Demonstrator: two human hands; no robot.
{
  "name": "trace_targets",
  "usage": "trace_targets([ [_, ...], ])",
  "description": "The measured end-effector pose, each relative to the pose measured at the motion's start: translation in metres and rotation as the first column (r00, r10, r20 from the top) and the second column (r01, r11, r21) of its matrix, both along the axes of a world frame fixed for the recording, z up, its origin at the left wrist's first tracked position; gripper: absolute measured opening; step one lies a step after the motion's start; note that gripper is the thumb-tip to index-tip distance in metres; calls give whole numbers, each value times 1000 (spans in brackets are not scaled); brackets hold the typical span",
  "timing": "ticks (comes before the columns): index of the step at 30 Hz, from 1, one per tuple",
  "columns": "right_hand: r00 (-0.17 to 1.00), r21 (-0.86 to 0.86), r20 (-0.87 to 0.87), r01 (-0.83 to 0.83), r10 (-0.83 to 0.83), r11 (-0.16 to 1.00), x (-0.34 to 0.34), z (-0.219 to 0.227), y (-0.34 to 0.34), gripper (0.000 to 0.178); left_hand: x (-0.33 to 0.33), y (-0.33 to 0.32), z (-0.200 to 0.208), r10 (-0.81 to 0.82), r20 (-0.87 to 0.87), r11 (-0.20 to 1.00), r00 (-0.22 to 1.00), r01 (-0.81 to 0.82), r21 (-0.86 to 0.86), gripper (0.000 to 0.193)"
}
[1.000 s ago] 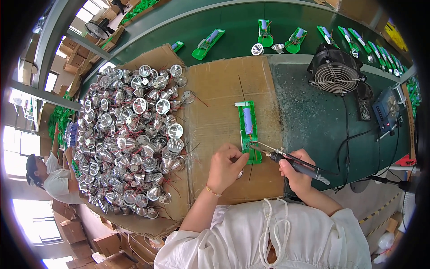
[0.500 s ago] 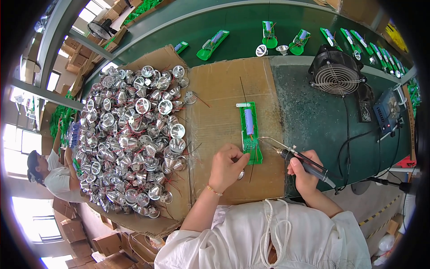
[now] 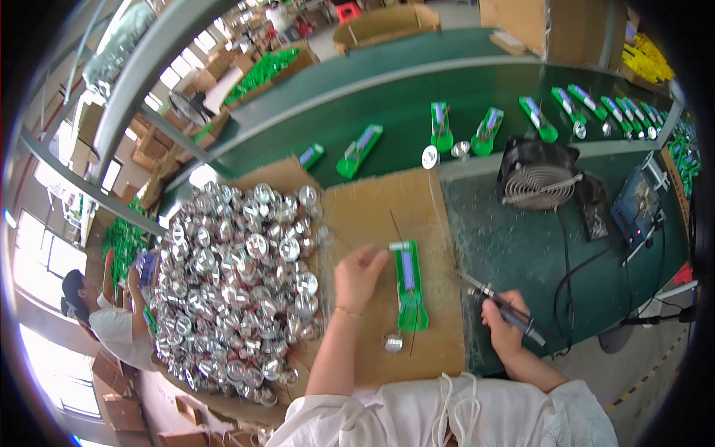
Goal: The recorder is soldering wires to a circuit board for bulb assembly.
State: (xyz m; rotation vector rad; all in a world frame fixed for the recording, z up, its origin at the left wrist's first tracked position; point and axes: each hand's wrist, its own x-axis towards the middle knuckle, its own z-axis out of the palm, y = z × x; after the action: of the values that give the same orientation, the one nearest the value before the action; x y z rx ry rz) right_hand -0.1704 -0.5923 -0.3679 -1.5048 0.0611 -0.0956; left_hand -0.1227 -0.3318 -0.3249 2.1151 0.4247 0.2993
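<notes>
A green plastic casing lies lengthwise on the cardboard sheet, with a purple cylindrical battery, thin wires and a small white piece at its far end. Just left of the battery hovers my left hand. Its fingers reach toward the casing, slightly blurred and apart, with nothing visible in them. My right hand grips a soldering iron with a thin metal feed tube; its tip points left, clear of the casing. A silvery reflector cup sits by the casing's near end.
A large heap of reflector cups with red wires covers the left side. At right stand a black fan and a blue soldering station with cables. More green casings line the green belt behind. Another person works at far left.
My left hand has left the casing's near end and moved up beside the battery. The iron's tip has drawn back right from the casing. The whole view has tilted upward.
</notes>
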Motion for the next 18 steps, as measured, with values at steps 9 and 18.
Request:
trace_targets([
  [9, 1000, -7, 15, -6, 6, 1000, 2, -9, -3, 18, 34, -17, 2, -115, -128, 993, 985, 112, -34, 16],
  [18, 999, -59, 36, -17, 19, 998, 5, -10, -2, 17, 44, -16, -19, -336, 122, 818, 934, 225, 529, 11],
])
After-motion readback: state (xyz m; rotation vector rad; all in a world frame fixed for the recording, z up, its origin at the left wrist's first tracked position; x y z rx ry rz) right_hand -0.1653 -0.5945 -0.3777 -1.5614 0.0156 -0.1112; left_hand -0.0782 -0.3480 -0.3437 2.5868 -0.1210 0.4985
